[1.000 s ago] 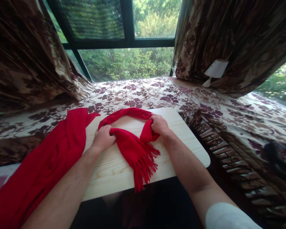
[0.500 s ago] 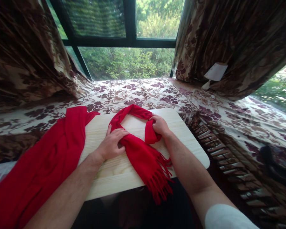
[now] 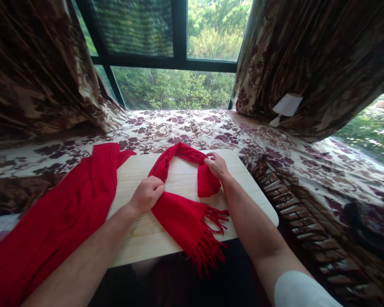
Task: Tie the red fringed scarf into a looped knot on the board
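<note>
A red scarf (image 3: 182, 217) lies curved in an open loop on a pale wooden board (image 3: 131, 238), its fringed end hanging over the near edge. My left hand (image 3: 149, 192) is closed round the scarf on the loop's left side, where the cloth bunches under the fist. At the right, my right hand (image 3: 216, 165) grips the scarf near its folded end, with thumb and fingers on the cloth's upper edge. The undersides of both grips are hidden.
More red cloth (image 3: 70, 213) drapes over the board's left side, towards me. Behind stands a flower-patterned ledge (image 3: 195, 123) beneath the window. A small white lamp (image 3: 288, 105) sits on it at the right, near the brown curtains (image 3: 275, 51).
My left hand has gone from lying spread on the scarf to gripping it. The fringed part has shifted left, and the loop's lower left has opened wider. My right hand stays on the scarf.
</note>
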### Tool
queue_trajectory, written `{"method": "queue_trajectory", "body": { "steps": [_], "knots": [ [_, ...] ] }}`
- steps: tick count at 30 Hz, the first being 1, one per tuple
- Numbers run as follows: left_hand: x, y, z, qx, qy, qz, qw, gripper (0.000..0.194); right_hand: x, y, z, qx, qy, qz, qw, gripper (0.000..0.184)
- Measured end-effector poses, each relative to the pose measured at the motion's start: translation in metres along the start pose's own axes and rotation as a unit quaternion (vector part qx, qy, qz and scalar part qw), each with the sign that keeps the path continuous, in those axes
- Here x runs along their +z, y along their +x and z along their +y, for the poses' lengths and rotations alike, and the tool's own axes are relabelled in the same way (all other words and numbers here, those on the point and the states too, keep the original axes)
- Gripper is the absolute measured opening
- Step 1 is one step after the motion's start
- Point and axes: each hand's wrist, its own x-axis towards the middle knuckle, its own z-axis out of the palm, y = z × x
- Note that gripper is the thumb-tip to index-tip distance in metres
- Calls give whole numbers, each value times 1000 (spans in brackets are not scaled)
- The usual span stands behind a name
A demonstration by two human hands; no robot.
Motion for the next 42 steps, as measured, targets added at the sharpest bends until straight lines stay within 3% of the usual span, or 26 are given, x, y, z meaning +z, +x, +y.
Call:
{"method": "queue_trajectory", "body": {
  "steps": [2, 4, 6, 8, 9, 11, 13, 14, 17, 21, 23, 24, 27, 30, 32, 36, 39, 42],
  "knots": [
    [-4, -6, 11, -37, 58, -3, 998, 41, -6, -4, -10, 4, -92, -15, 996, 50],
    [-12, -13, 20, -71, 106, -44, 991, 46, -9, -8, -19, -11, -180, -63, 981, 56],
    [-23, -18, 24, -93, 120, -112, 982, 46, -8, -10, -24, -51, -227, -114, 966, 48],
    [-34, -17, 22, -114, 118, -133, 977, 44, -4, -10, -26, -111, -235, -144, 955, 36],
    [-37, -16, 19, -127, 124, -106, 978, 41, -3, -8, -26, -140, -231, -149, 951, 31],
    [-38, -12, 11, -157, 162, 1, 974, 40, -1, -5, -27, -177, -229, -146, 946, 25],
    [-34, -9, 2, -175, 203, 80, 960, 58, -1, -3, -29, -182, -247, -137, 942, 25],
    [-31, -9, -2, -180, 209, 85, 958, 69, -2, -2, -30, -175, -262, -134, 939, 26],
    [-24, -10, -10, -186, 160, 13, 969, 72, -3, -1, -36, -147, -313, -122, 931, 28],
    [-27, -12, -13, -196, 50, -103, 974, 39, -1, -1, -41, -147, -382, -35, 912, 29],
    [-29, -10, -12, -228, 42, -123, 965, 29, 2, -1, -43, -152, -409, -5, 900, 29],
    [-30, -10, -11, -251, 51, -113, 960, 34, 3, -1, -44, -149, -417, -6, 897, 29],
    [-27, -6, -6, -298, 86, -47, 950, 77, 7, -1, -46, -128, -412, -56, 900, 30],
    [-19, -4, -1, -282, 122, -14, 951, 101, 8, -2, -45, -116, -389, -93, 909, 34],
    [-13, -3, -1, -259, 140, -2, 956, 94, 8, -2, -43, -119, -371, -104, 915, 37],
    [-11, 1, -5, -245, 124, -1, 961, 48, 2, 0, -38, -133, -359, -131, 915, 53],
    [-19, 4, -10, -256, 104, -11, 961, 24, -5, 4, -37, -144, -377, -151, 902, 46],
    [-28, 4, -16, -265, 64, -2, 962, 19, -12, 9, -35, -155, -399, -147, 892, 34]
  ]
}}
